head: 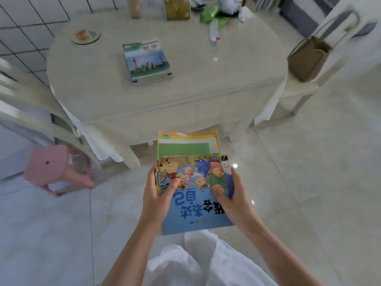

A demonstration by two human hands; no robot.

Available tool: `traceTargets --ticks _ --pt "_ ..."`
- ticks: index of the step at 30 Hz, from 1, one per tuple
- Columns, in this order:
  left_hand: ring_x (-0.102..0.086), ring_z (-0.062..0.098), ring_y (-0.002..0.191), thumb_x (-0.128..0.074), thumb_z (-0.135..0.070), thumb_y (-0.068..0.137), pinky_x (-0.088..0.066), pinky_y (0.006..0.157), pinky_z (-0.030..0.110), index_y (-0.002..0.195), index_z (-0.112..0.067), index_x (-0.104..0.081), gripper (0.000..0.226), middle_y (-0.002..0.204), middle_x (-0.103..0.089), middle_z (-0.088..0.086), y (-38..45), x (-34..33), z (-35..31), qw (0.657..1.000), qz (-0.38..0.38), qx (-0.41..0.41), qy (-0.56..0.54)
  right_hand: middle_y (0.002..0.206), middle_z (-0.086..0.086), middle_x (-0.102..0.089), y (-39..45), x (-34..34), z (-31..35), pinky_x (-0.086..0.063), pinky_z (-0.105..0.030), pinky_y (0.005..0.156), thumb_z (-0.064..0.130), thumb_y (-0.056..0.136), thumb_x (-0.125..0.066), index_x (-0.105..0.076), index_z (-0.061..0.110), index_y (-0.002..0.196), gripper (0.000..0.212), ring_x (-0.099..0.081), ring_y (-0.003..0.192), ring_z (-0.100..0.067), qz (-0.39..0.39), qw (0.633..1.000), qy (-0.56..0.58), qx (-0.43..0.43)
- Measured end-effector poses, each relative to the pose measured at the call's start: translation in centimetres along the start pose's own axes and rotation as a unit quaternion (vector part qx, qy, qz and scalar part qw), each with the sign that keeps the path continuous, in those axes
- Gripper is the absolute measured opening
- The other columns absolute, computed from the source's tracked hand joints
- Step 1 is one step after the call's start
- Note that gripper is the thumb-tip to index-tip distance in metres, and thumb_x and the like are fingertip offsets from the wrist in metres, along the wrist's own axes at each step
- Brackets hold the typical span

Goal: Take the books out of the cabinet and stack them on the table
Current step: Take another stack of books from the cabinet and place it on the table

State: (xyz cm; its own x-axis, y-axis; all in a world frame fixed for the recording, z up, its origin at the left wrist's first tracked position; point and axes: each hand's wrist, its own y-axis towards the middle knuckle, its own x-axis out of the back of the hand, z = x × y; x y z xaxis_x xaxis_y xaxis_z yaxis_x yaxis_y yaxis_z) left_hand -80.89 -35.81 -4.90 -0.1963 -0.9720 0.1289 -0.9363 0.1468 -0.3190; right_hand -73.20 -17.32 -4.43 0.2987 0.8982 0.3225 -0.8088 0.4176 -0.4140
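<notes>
Pink plastic stool stands on the pale floor tiles at the far left, partly under a cream chair that is drawn up to the left end of the table. On the tabletop, left of middle, lies a small stack of books with a skyline picture on the top cover; a round coaster sits further left and farther back, and jars and green packaging crowd the far edge, blurred.

Near the camera, in front of the table and above the floor, a bundle of thin children's books is held flat between both hands, a blue illustrated cover on top and green and orange covers fanning out beyond it. The left hand grips the bundle's left edge, thumb curled onto the blue cover. The right hand grips the right edge likewise, thumb on top, fingers wrapped underneath.

At the right, a brown paper bag rests on a second cream chair beside the table.
</notes>
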Motion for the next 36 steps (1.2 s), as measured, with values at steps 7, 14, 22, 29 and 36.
traceTargets --ticks 7,14,22,29,36 --pt "-0.069 0.016 0.099 -0.073 -0.026 0.084 -0.057 0.083 0.04 0.131 -0.031 -0.046 0.054 0.113 -0.068 -0.004 7.6 -4.2 -4.1 0.997 -0.074 -0.005 -0.038 0.113 0.012 -0.069 11.2 3.3 5.6 -0.057 -0.05 0.08 0.027 0.082 -0.064 -0.042 0.032 0.131 0.055 -0.069 0.097 -0.014 0.06 0.997 -0.04 0.041" --pt "-0.071 0.006 0.089 -0.071 -0.017 0.086 -0.056 0.066 0.021 0.132 -0.028 -0.048 0.053 0.109 -0.069 -0.004 14.0 -5.9 -6.5 0.99 -0.13 0.0 -0.055 0.105 0.012 -0.069 19.2 4.3 9.1 -0.057 -0.048 0.079 0.03 0.084 -0.068 -0.045 0.036 0.127 0.049 -0.069 0.092 -0.016 0.09 0.992 -0.08 0.042" --pt "-0.071 0.007 0.09 -0.069 -0.016 0.087 -0.056 0.065 0.02 0.133 -0.027 -0.046 0.052 0.109 -0.068 -0.004 25.0 -6.4 -9.2 0.992 -0.115 -0.014 -0.053 0.123 -0.001 -0.063 29.7 2.9 13.0 -0.055 -0.05 0.086 0.066 0.058 -0.064 -0.027 0.044 0.134 0.088 -0.065 0.105 -0.025 0.089 0.994 -0.058 -0.014" --pt "-0.065 0.0 0.1 -0.071 -0.021 0.086 -0.055 0.085 0.024 0.139 -0.027 -0.04 0.061 0.117 -0.065 -0.01 35.6 -5.7 -12.6 0.995 -0.089 -0.037 -0.014 0.117 -0.004 -0.067 38.8 1.6 18.0 -0.058 -0.051 0.081 0.063 0.055 -0.07 -0.028 0.045 0.133 0.09 -0.069 0.095 -0.025 0.089 0.993 -0.027 -0.07" --pt "-0.06 -0.002 0.11 -0.076 -0.025 0.081 -0.048 0.099 0.033 0.137 -0.028 -0.041 0.066 0.121 -0.061 -0.016 43.9 -6.3 -15.2 0.998 -0.053 -0.038 -0.004 0.108 -0.007 -0.072 46.6 2.6 21.9 -0.057 -0.05 0.083 0.019 0.067 -0.084 -0.043 0.015 0.129 0.074 -0.072 0.089 -0.026 0.12 0.981 0.03 -0.149"
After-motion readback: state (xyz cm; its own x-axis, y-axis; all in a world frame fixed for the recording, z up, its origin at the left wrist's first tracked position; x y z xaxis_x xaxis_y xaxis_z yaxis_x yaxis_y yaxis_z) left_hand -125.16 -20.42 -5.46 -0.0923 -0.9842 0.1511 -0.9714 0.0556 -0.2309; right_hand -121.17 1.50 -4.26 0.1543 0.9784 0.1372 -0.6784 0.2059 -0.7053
